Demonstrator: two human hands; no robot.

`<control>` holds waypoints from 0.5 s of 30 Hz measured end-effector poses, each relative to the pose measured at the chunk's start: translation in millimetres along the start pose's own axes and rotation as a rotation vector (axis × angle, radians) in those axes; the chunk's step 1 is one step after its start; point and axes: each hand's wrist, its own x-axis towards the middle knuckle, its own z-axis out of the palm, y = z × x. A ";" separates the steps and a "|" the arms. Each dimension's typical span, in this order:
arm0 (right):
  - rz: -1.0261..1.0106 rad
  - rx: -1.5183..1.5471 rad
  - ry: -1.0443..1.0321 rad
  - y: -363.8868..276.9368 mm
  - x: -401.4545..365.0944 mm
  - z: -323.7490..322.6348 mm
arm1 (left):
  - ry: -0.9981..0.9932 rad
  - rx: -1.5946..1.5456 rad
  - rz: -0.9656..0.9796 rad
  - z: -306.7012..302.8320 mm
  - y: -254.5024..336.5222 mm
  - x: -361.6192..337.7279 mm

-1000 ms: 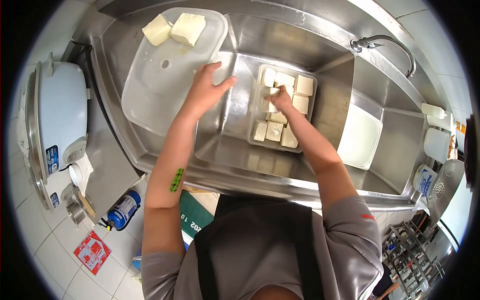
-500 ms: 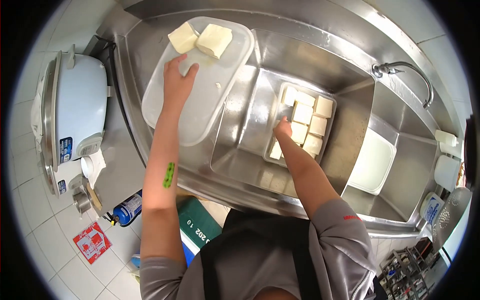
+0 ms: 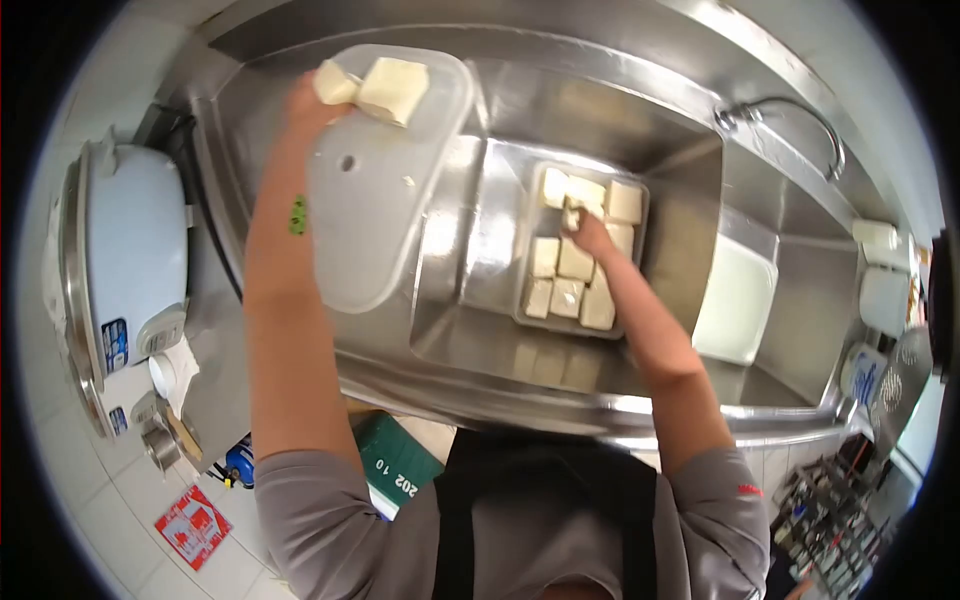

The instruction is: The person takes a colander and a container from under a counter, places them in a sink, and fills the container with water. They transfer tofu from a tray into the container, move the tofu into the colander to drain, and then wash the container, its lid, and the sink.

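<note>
My left hand (image 3: 306,108), blurred, curls round the left edge of a pale cheese block (image 3: 335,83), its fingers closed on it. Beside that lies a second cheese block (image 3: 394,88); both are at the far end of a translucent plastic lid (image 3: 372,215) resting on the sink ledge. Inside the middle basin, a clear shallow tray (image 3: 524,290) holds several cheese blocks (image 3: 575,262) in rows. My right hand (image 3: 590,235) reaches in over the tray's upper middle. Its fingers are closed on a piece of pale cheese (image 3: 572,213), partly hidden by the hand.
The right basin contains a white tub (image 3: 738,300), below a curved faucet (image 3: 800,110). Several containers stand along the right edge. A light-blue appliance (image 3: 140,255) is on the left counter, and a green crate (image 3: 395,455) sits below the sink's front edge.
My left hand has gone from lying open near the blocks to gripping the left one. My right hand has shifted from the tray's left side to its upper middle. The view has moved slightly.
</note>
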 end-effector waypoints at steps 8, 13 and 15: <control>-0.127 1.011 0.043 -82.1 -36.9 -153.1 | 0.202 -0.284 -0.297 -32.5 35.9 -60.2; -0.482 0.848 -0.096 -176.0 -91.0 -163.8 | -0.005 -0.897 -0.319 -43.7 123.0 -107.6; -0.500 1.087 -0.149 -200.2 -107.6 -160.7 | -0.074 -0.835 -0.272 -24.5 169.2 -120.5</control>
